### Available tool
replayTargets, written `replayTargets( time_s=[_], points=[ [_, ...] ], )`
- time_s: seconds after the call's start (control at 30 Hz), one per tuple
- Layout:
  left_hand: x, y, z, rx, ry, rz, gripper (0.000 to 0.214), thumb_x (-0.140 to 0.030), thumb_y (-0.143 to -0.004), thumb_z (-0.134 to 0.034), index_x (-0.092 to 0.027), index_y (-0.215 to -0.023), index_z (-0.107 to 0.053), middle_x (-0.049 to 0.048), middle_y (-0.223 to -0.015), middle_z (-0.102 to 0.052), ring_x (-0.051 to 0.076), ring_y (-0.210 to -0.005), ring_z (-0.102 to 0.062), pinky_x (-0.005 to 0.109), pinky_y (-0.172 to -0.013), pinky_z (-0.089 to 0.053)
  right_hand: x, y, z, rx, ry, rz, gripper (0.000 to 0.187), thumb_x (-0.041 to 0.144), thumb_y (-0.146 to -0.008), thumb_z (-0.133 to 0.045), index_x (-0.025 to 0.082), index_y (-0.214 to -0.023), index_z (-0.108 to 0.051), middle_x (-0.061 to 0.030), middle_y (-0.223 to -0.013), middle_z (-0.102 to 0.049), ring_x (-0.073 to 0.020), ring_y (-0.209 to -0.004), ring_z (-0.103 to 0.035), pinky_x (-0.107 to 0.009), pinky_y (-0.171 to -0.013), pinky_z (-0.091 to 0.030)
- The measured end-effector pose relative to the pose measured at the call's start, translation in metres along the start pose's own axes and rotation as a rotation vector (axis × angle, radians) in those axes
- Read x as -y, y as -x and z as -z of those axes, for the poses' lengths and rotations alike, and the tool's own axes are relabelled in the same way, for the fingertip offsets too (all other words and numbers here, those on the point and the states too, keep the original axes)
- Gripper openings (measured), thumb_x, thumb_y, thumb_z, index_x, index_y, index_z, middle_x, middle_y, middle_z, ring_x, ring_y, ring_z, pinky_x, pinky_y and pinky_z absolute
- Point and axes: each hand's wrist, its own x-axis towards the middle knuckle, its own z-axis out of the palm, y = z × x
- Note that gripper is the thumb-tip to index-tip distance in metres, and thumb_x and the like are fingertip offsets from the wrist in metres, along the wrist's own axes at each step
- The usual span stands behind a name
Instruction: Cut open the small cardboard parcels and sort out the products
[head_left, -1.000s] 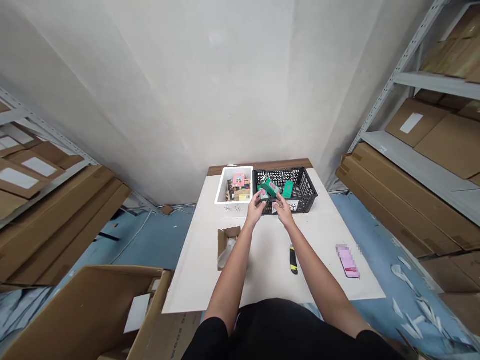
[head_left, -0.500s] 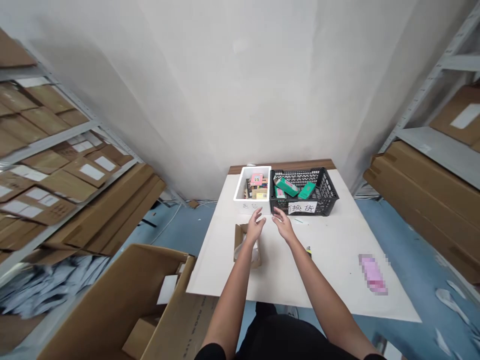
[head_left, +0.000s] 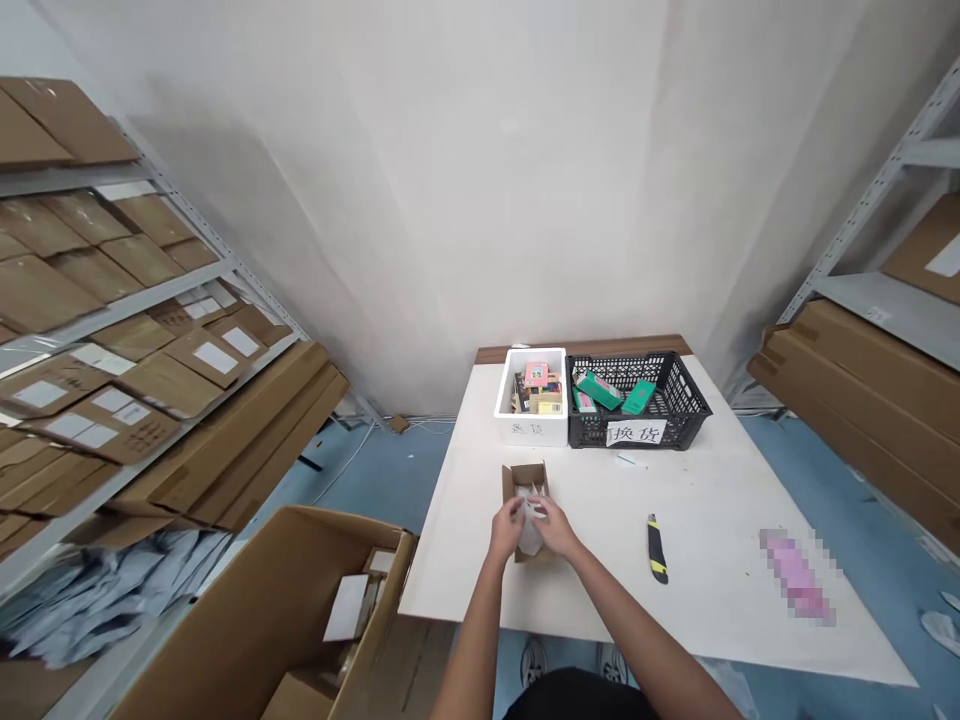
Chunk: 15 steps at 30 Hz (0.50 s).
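On the white table a small open cardboard box (head_left: 527, 472) stands close in front of me. White translucent wrapping (head_left: 531, 538) shows inside it and over its near part; whether it is paper or plastic I cannot tell. My left hand (head_left: 507, 527) is at the box's left side, with its fingers closed on the wrapping. From the right, my right hand (head_left: 553, 525) grips the same wrapping with bent fingers. A black and yellow utility knife (head_left: 656, 550) lies to the right of my right hand.
Behind the box stand a white foam bin (head_left: 531, 432) with small boxes and a black plastic crate (head_left: 679, 430) with green boxes. A large open carton (head_left: 225, 600) is at the left. Loaded shelves (head_left: 150, 310) line the left side. A blurred pink item (head_left: 799, 580) lies right.
Both hands have come down and back from in front of the bins to the wrapping in the small cardboard box. The view has shifted, and the whole utility knife now shows.
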Motion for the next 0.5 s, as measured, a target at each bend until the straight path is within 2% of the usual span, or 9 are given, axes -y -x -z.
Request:
replayTargets(
  time_s=[0.13, 0.23, 0.33, 0.4, 0.43, 0.5],
  points=[
    [0.024, 0.017, 0.015, 0.232, -0.441, 0.024, 0.051, -0.013, -0.082, -0.060, -0.017, -0.132, -0.071, 0.0117, -0.133, -0.073, 0.023, -0.127, -0.066, 0.036, -0.113, -0.046, -0.021, 0.015, -0.008, 0.050, 0.442, -0.097, 0.048, 0.012, -0.076, -0.058, 0.019, -0.120, -0.074, -0.0120, -0.130, -0.072, -0.0283, -0.129, -0.064, -0.043, -0.115, -0.047],
    [0.035, 0.023, 0.017, 0.357, -0.676, -0.039, 0.051, -0.020, -0.085, -0.060, -0.015, -0.134, -0.071, 0.0157, -0.138, -0.069, 0.029, -0.143, -0.054, 0.042, -0.122, -0.037, -0.034, 0.026, -0.015, 0.132, 0.720, -0.171, 0.053, 0.011, -0.077, -0.061, 0.016, -0.129, -0.073, -0.0149, -0.135, -0.071, -0.0330, -0.140, -0.055, -0.044, -0.119, -0.041],
    [0.046, 0.021, 0.010, 0.421, -0.741, -0.199, 0.047, -0.027, -0.092, -0.049, -0.014, -0.130, -0.073, 0.0161, -0.142, -0.067, 0.032, -0.158, -0.033, 0.050, -0.131, -0.016, -0.049, 0.036, -0.026, 0.157, 0.841, -0.210, 0.071, 0.014, -0.076, -0.064, 0.016, -0.147, -0.063, -0.0157, -0.148, -0.063, -0.0373, -0.150, -0.044, -0.049, -0.125, -0.033],
    [0.053, 0.016, 0.004, 0.448, -0.745, -0.262, 0.047, -0.026, -0.093, -0.044, -0.014, -0.126, -0.075, 0.0158, -0.139, -0.069, 0.030, -0.160, -0.028, 0.051, -0.133, -0.006, -0.061, 0.042, -0.032, 0.104, 0.852, -0.237, 0.076, 0.019, -0.077, -0.065, 0.016, -0.152, -0.057, -0.0162, -0.153, -0.058, -0.0378, -0.150, -0.044, -0.049, -0.126, -0.031],
    [0.056, 0.013, 0.001, 0.459, -0.737, -0.264, 0.046, -0.025, -0.091, -0.045, -0.014, -0.124, -0.076, 0.0156, -0.138, -0.070, 0.029, -0.160, -0.028, 0.050, -0.133, -0.004, -0.066, 0.045, -0.035, 0.060, 0.845, -0.243, 0.074, 0.024, -0.079, -0.065, 0.016, -0.152, -0.057, -0.0162, -0.154, -0.057, -0.0373, -0.150, -0.045, -0.049, -0.126, -0.032],
    [0.059, 0.007, -0.004, 0.481, -0.669, -0.186, 0.046, -0.025, -0.085, -0.052, -0.018, -0.124, -0.076, 0.0133, -0.139, -0.070, 0.027, -0.159, -0.029, 0.044, -0.134, -0.002, -0.074, 0.050, -0.037, -0.037, 0.821, -0.246, 0.070, 0.033, -0.082, -0.064, 0.020, -0.150, -0.060, -0.0143, -0.154, -0.057, -0.0361, -0.148, -0.047, -0.047, -0.126, -0.033]
  ],
)
